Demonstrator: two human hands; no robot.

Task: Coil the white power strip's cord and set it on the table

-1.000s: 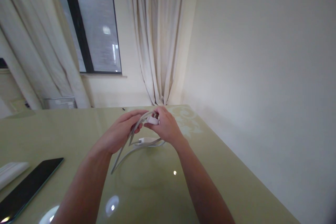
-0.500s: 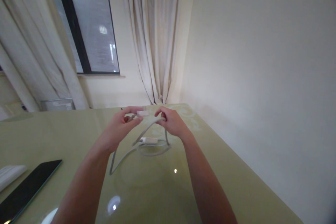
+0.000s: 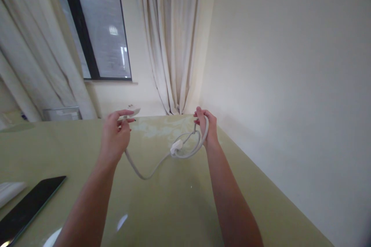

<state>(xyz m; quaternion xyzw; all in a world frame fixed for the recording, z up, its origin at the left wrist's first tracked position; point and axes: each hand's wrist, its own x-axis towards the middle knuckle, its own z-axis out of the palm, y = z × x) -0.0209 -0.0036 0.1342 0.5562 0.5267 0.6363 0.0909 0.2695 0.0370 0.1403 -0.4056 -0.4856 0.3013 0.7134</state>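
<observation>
A white cable point(image 3: 146, 171) hangs between my two hands above the glossy green table point(image 3: 179, 208). My left hand point(image 3: 116, 135) is closed on the cable's white plug end point(image 3: 132, 112), held up at the left. My right hand point(image 3: 205, 125) is closed on a loop of the same cable at the right. A second small white connector point(image 3: 176, 147) dangles from that loop, just over the table. The slack between the hands sags down to the tabletop.
A dark phone or tablet point(image 3: 29, 208) lies at the table's near left, with a white object point(image 3: 10, 192) beside it. Curtains point(image 3: 174, 38) and a window point(image 3: 95, 27) stand behind the table. A plain wall point(image 3: 290, 85) runs along the right edge.
My hands have pulled apart from the middle, left hand going left and up with the plug, right hand going right with the loop. The cable has lifted off the table and stretched out.
</observation>
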